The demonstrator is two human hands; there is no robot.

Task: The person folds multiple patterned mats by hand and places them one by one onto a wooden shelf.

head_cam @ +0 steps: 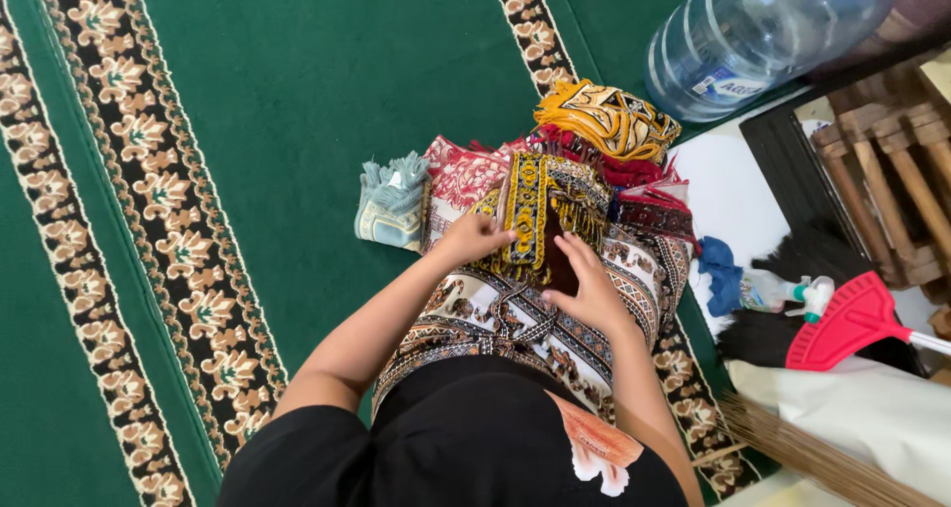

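A pile of folded patterned cloths lies on the green carpet [297, 91] in front of my knees. My left hand [474, 238] rests, fingers curled, on a dark cloth with a yellow ornamental border [535, 195] at the top of the pile. My right hand [584, 284] lies flat beside it on the same cloth, fingers spread. A yellow and black cloth [606, 119] sits at the far end, over a red one [466, 175]. A pale blue tasselled cloth [391, 202] lies at the pile's left. A brown patterned sarong [515, 319] covers my lap.
A large clear water jug [763, 27] lies at the top right. To the right are a wooden stool [892, 160], a red broom [847, 321], a spray bottle [783, 291], a blue rag [721, 274] and a bundle of broom sticks [822, 453].
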